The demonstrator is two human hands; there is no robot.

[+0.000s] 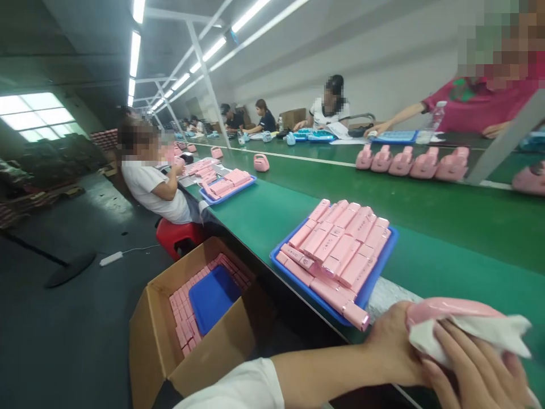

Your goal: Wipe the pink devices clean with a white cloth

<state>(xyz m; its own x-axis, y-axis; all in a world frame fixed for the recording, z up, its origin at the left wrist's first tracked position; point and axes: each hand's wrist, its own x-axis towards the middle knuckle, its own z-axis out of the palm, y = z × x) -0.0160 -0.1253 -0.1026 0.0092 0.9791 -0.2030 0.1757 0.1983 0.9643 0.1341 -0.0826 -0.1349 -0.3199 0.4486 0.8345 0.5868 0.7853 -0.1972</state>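
My left hand (394, 341) is closed on one end of a smooth, rounded pink plastic piece (455, 308) at the lower right. A white cloth (506, 332) lies over that piece, and my right hand (481, 369) presses it there with bent fingers. The underside of the pink piece is hidden behind the hands and cloth. Just left of my hands, a blue tray (387, 250) holds stacked pink rectangular plastic pieces (340, 241), some with small markings. One long piece juts past the tray's near corner.
Below the bench edge stands an open cardboard box (149, 329) with pink pieces and a blue tray (215, 298) inside. Pink handled casings (400, 162) line the green bench (447, 250). A person (149, 182) sits left by another tray (251, 180); several people work opposite.
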